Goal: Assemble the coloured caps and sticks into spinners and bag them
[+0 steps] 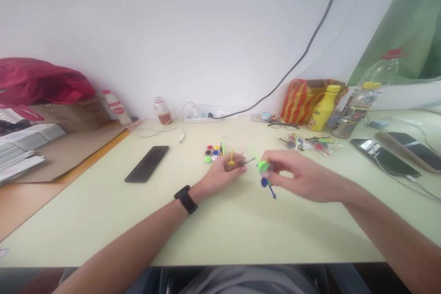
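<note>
My left hand [220, 174], with a black watch [186, 199] on its wrist, is closed over small plastic pieces. A yellow piece [232, 161] and a dark piece with an arrow-like tip [250, 162] stick out of its fingers. In the pinch of my right hand [299, 174] are a bright green round piece [262, 166] and a blue piece with an arrow-shaped end [270, 188], both a little blurred. Just behind my left hand, several small round caps [208, 152] in red, black, yellow, blue and green lie grouped on the table, with thin coloured sticks [221, 148] beside them.
On the pale table [206, 239], a black phone [147, 164] lies to the left. Behind my right hand are a clear bag of small parts [319, 145] and glasses [283, 125]. A yellow bottle [323, 109], clear bottles [356, 110] and more phones [386, 157] stand or lie right.
</note>
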The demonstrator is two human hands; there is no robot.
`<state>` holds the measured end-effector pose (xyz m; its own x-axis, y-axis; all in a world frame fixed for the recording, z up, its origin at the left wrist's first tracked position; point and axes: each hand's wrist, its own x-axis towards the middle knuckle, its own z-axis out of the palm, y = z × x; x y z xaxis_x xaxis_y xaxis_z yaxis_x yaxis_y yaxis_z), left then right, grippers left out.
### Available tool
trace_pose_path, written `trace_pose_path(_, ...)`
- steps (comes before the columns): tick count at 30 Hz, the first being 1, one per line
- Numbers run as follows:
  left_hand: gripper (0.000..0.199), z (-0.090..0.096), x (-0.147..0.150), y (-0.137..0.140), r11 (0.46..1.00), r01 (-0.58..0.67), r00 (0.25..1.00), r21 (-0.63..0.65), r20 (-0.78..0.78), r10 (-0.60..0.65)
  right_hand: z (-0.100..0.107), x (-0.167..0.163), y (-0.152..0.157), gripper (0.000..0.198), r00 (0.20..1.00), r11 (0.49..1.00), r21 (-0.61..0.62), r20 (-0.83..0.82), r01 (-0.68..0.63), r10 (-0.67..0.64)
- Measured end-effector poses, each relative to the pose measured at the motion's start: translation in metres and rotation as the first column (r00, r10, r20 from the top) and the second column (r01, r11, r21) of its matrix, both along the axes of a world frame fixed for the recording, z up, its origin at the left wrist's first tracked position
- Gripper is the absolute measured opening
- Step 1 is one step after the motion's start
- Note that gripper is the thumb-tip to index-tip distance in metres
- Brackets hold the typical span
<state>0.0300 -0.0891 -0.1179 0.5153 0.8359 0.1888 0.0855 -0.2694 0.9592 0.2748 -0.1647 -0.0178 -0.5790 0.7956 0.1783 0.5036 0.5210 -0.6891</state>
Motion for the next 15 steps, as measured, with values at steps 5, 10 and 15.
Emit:
trace_pose_path(5,0.041,-0.001,-0.001,-0.002,0.999,0.001,0.999,-0.040,-0.032,-0.002,0.039,-0.006,0.016,0.023,0.920,0.949,0.228,-0.374,0.216,-0.120)
trace_pose_path(10,0.041,0.006,-0.001,-0.005,1.000,0.000,0.999,-0.019,-0.054,-0.001,0.041,-0.024,0.046,0.018,0.957,0.887,0.409,-0.268,0.214,-0.107)
trace_pose_path(15,0.041,0.011,0.000,-0.009,0.999,0.014,0.999,-0.044,-0.048,-0.016,0.033,-0.025,0.060,0.015,0.995,0.869,0.493,0.059,0.040,-0.080)
